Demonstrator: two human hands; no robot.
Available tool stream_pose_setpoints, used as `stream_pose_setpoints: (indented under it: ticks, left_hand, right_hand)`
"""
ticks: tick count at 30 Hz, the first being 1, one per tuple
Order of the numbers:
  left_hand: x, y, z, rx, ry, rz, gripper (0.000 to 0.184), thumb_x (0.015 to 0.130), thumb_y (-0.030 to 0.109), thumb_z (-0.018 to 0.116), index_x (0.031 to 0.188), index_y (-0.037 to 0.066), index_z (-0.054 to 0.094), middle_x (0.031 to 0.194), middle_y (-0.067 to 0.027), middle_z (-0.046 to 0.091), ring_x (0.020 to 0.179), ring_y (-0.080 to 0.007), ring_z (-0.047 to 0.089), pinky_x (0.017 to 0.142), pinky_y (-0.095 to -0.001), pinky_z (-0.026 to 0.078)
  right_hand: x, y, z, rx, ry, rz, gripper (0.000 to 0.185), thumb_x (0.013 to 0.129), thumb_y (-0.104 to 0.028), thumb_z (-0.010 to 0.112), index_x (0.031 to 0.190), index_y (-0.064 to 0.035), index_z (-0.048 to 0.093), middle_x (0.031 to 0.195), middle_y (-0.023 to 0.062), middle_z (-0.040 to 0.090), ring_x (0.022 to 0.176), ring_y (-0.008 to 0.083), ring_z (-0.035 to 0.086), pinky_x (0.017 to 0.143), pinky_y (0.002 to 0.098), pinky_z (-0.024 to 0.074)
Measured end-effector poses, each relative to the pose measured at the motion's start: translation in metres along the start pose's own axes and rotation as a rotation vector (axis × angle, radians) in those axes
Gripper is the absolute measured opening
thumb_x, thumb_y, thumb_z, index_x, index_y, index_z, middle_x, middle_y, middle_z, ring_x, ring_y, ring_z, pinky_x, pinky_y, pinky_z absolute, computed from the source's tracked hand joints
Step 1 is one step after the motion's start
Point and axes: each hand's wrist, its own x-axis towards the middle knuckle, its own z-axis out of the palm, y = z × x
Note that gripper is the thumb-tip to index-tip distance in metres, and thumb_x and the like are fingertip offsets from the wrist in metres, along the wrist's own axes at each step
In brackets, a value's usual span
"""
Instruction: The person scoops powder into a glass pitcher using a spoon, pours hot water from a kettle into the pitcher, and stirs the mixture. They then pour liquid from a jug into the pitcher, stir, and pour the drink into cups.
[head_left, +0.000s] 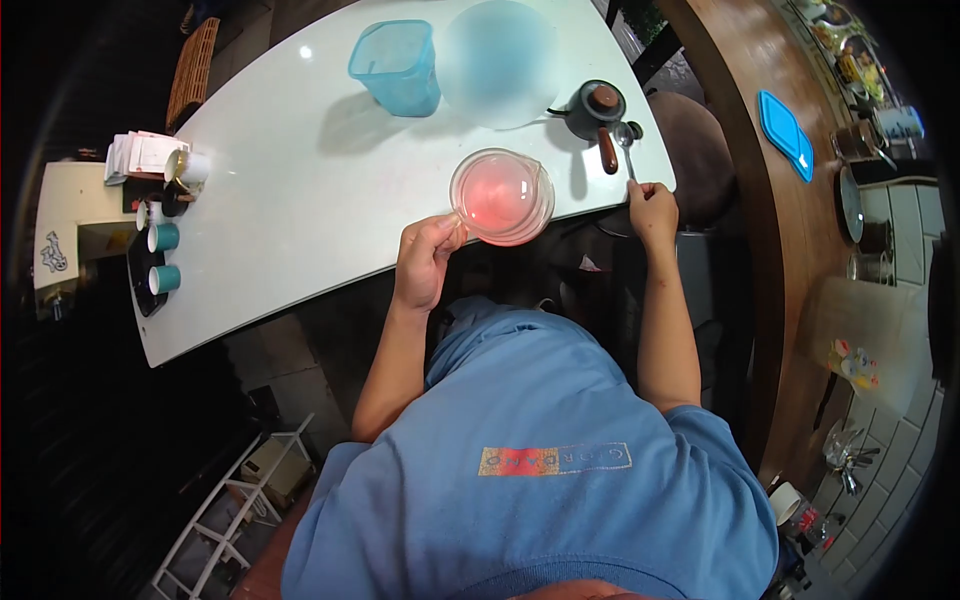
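Note:
My left hand (430, 258) is closed on the handle of a clear glass pitcher (502, 196) with pink liquid in it. The pitcher is near the table's front edge; whether it rests there or is lifted I cannot tell. In my right hand (654, 210), the fingers pinch the handle end of a metal spoon (626, 150), its bowl pointing away from me. Just left of the spoon stands a small dark pot (588, 118) with a brown lid knob and a brown handle. Farther back is a translucent blue plastic container (400, 75), next to a blurred pale-blue round patch.
The white table (270, 190) curves away to the left. Teal-and-white cups (163, 237) on a black tray (144, 285) are at its left end. To the right runs a wooden counter (775, 260) with a blue lid (785, 135). A dark round stool (690, 150) is beside the table.

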Motion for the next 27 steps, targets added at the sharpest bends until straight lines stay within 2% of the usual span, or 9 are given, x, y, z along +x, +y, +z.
stream_pose_setpoints:
  ticks: [4, 8, 10, 13, 15, 18, 20, 24, 27]
  left_hand:
    - [0.008, 0.006, -0.016, 0.124, 0.053, -0.004, 0.036, 0.089, 0.018, 0.045, 0.059, 0.007, 0.031, 0.060, -0.0003, 0.030, 0.061, -0.0125, 0.029, 0.064, -0.0307, 0.031]
    - [0.015, 0.010, -0.035, 0.112, 0.040, -0.025, 0.033, 0.088, 0.017, 0.046, 0.059, 0.006, 0.033, 0.060, 0.0002, 0.031, 0.062, -0.0115, 0.030, 0.063, -0.0300, 0.030]
    - [0.021, 0.009, -0.046, 0.068, 0.008, -0.006, 0.035, 0.089, 0.020, 0.052, 0.059, 0.005, 0.044, 0.061, 0.0046, 0.032, 0.061, -0.0076, 0.027, 0.056, -0.0264, 0.024]
    - [0.025, 0.012, -0.053, 0.087, -0.034, -0.033, 0.035, 0.089, 0.021, 0.053, 0.060, 0.004, 0.045, 0.061, 0.0051, 0.034, 0.062, -0.0072, 0.028, 0.058, -0.0256, 0.025]
    - [0.026, 0.012, -0.057, 0.087, -0.052, -0.055, 0.035, 0.089, 0.021, 0.053, 0.060, 0.004, 0.046, 0.061, 0.0052, 0.034, 0.062, -0.0071, 0.029, 0.058, -0.0254, 0.026]
    - [0.027, 0.012, -0.060, 0.087, -0.071, -0.073, 0.034, 0.089, 0.020, 0.053, 0.060, 0.004, 0.047, 0.062, 0.0052, 0.035, 0.062, -0.0066, 0.029, 0.058, -0.0251, 0.026]
    - [0.025, 0.012, -0.060, 0.085, -0.072, -0.076, 0.034, 0.090, 0.019, 0.053, 0.060, 0.004, 0.047, 0.062, 0.0053, 0.036, 0.062, -0.0062, 0.030, 0.059, -0.0249, 0.027]
    - [0.020, 0.009, -0.062, 0.092, -0.060, -0.087, 0.034, 0.090, 0.020, 0.052, 0.060, 0.006, 0.043, 0.062, 0.0041, 0.035, 0.062, -0.0074, 0.030, 0.059, -0.0255, 0.027]
    - [0.017, 0.010, -0.064, 0.125, -0.062, -0.109, 0.033, 0.090, 0.021, 0.051, 0.061, 0.006, 0.041, 0.062, 0.0030, 0.035, 0.062, -0.0087, 0.030, 0.060, -0.0261, 0.027]
  right_hand:
    - [-0.008, -0.009, -0.025, -0.144, -0.034, -0.048, 0.029, 0.090, -0.030, 0.055, 0.089, -0.0008, 0.060, 0.087, 0.0222, 0.065, 0.087, 0.0400, 0.063, 0.076, 0.0437, 0.0490]
    - [-0.026, -0.030, -0.070, 0.350, 0.331, -0.091, 0.018, 0.094, -0.017, 0.056, 0.093, -0.0007, 0.063, 0.081, 0.0103, 0.067, 0.078, 0.0176, 0.066, 0.065, 0.0292, 0.0506]
    - [-0.043, -0.059, -0.097, 0.733, 0.646, -0.205, 0.016, 0.094, -0.015, 0.058, 0.096, 0.0003, 0.063, 0.080, 0.0038, 0.064, 0.072, 0.0094, 0.059, 0.062, 0.0224, 0.0460]
    - [-0.073, -0.092, -0.120, 0.873, 0.692, -0.276, 0.018, 0.096, -0.012, 0.054, 0.098, 0.0031, 0.062, 0.082, 0.0055, 0.061, 0.067, 0.0106, 0.055, 0.060, 0.0203, 0.0420]
    - [-0.099, -0.129, -0.112, 1.140, 0.457, -0.452, 0.020, 0.097, -0.011, 0.052, 0.101, 0.0064, 0.060, 0.086, 0.0087, 0.060, 0.064, 0.0100, 0.051, 0.059, 0.0197, 0.0396]
    - [-0.137, -0.171, -0.087, 1.053, 0.255, -0.538, 0.019, 0.096, -0.007, 0.051, 0.103, 0.0075, 0.060, 0.085, 0.0104, 0.061, 0.070, 0.0117, 0.057, 0.060, 0.0207, 0.0436]
    - [-0.139, -0.180, -0.077, 0.755, 0.046, -0.655, 0.014, 0.093, -0.003, 0.054, 0.099, 0.0060, 0.063, 0.080, 0.0104, 0.062, 0.072, 0.0120, 0.060, 0.060, 0.0225, 0.0463]
    - [-0.139, -0.196, -0.050, 0.428, -0.028, -0.845, 0.012, 0.083, 0.001, 0.063, 0.094, -0.0008, 0.067, 0.075, 0.0094, 0.061, 0.066, 0.0203, 0.058, 0.057, 0.0284, 0.0442]
    - [-0.139, -0.201, -0.033, 0.374, -0.034, -0.923, 0.012, 0.082, -0.001, 0.064, 0.094, -0.0021, 0.066, 0.074, 0.0089, 0.060, 0.065, 0.0233, 0.056, 0.059, 0.0324, 0.0431]
